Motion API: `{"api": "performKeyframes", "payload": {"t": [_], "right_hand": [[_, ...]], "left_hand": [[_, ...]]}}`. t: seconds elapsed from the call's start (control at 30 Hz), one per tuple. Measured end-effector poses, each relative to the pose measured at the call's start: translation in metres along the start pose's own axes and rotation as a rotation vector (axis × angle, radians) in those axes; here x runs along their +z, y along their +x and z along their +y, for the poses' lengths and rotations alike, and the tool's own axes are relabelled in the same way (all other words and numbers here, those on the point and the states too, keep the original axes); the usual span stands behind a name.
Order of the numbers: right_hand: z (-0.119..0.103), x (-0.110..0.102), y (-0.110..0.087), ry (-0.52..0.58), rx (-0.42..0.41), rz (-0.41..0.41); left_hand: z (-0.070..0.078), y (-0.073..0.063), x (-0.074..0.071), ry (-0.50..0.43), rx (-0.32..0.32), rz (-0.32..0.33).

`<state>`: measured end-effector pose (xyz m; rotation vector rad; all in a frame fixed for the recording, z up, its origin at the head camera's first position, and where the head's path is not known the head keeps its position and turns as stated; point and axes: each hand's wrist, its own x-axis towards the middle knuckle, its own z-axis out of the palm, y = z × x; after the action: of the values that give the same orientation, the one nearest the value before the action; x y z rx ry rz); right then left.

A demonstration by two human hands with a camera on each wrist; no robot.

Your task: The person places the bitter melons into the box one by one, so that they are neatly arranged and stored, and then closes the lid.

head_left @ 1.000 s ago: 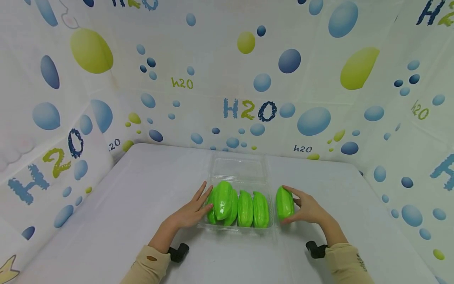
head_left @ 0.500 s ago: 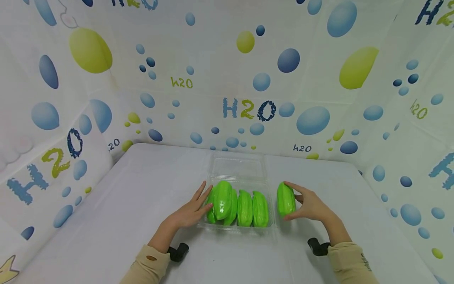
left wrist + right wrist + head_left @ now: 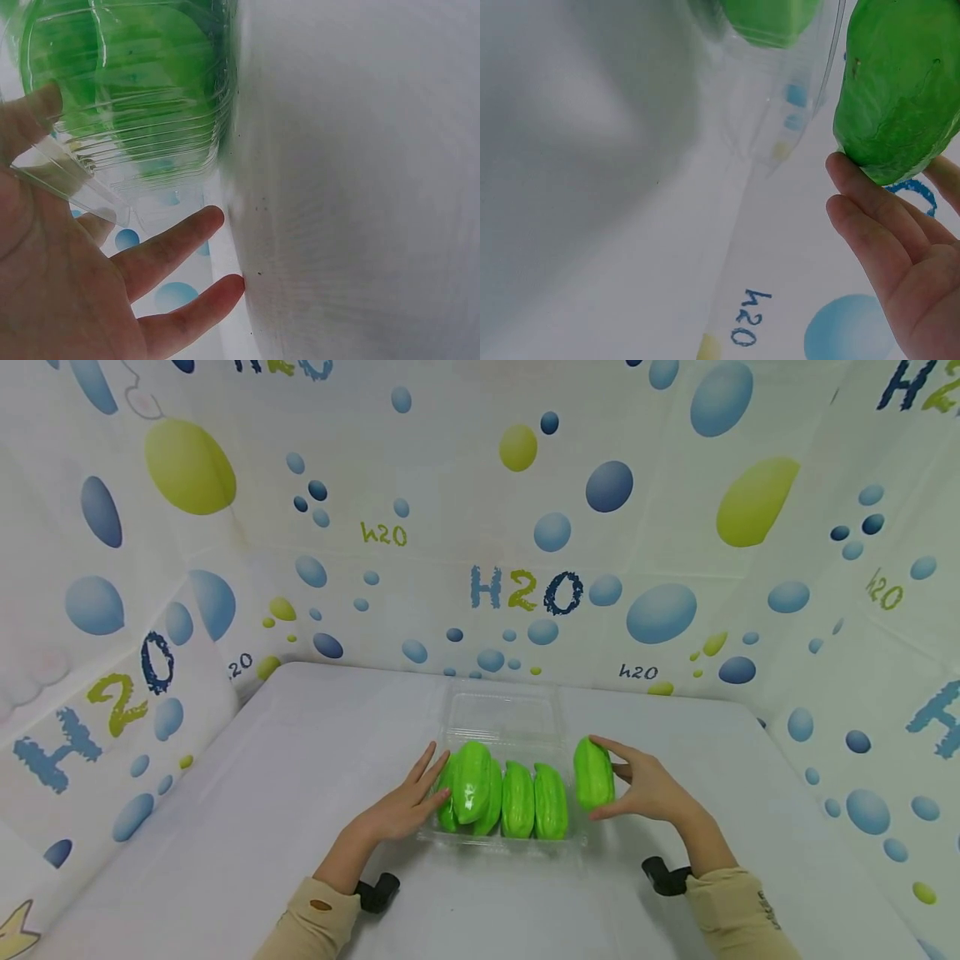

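Note:
My right hand (image 3: 647, 787) pinches a green ridged fruit (image 3: 594, 774), shaped like a star fruit, from its right side and holds it raised just right of the clear plastic clamshell box (image 3: 480, 842). In the right wrist view, the held fruit (image 3: 896, 86) looks shiny, with fingertips under its lower end. Several similar fruits (image 3: 551, 802) lie in the box, one (image 3: 472, 783) on top of others at the left. My left hand (image 3: 401, 808) rests against the box's left side, fingers straight and spread. The left wrist view shows the box rim (image 3: 82, 187) between thumb and fingers.
The box's clear lid (image 3: 504, 714) lies folded back, away from me. Underneath is a white-covered table (image 3: 337, 727), backed by walls of printed cloth (image 3: 450, 468). A black wrist camera (image 3: 378, 892) sits on the left wrist, another (image 3: 666, 877) on the right.
The right hand has lifted the fruit off the table and brought it slightly left, toward the box's right edge. My left hand and the box have stayed in place.

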<state>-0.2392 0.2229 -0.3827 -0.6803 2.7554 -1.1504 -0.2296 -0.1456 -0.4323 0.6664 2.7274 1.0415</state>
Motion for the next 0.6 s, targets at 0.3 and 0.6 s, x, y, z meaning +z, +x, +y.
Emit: {"api": "performKeyframes", "payload": {"t": [0.3, 0.6], "right_hand": [[-0.009, 0.006, 0.005, 0.017, -0.042, -0.023], [-0.021, 0.014, 0.013, 0.043, -0.066, -0.040]], "left_hand": [[-0.001, 0.000, 0.000, 0.002, -0.001, 0.003], [0.001, 0.000, 0.000, -0.009, 0.001, 0.003]]}}
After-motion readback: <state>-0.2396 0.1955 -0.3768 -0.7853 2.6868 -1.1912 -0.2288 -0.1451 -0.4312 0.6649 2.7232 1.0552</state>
